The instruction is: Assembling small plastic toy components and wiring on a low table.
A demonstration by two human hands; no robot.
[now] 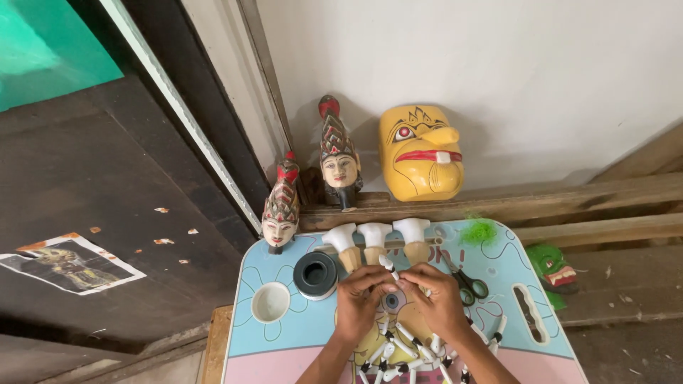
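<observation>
Both hands meet over the middle of a small light-blue and pink folding table (pixel 299 327). My left hand (pixel 361 299) and my right hand (pixel 435 295) pinch one small white carved piece (pixel 388 267) between their fingertips. Under my wrists lies a row of several similar white pieces with black bands (pixel 405 352). Just beyond my fingers, three unpainted wooden pegs with white tops (pixel 375 240) lie side by side.
A black round jar (pixel 315 274) and a white lid (pixel 270 301) sit at the table's left. Scissors (pixel 466 283) and a green tuft (pixel 479 230) lie right. Two painted puppet heads (pixel 280 206), (pixel 339 158) and a yellow mask (pixel 421 153) stand against the wall. On the floor to the right lies a green mask (pixel 553 267).
</observation>
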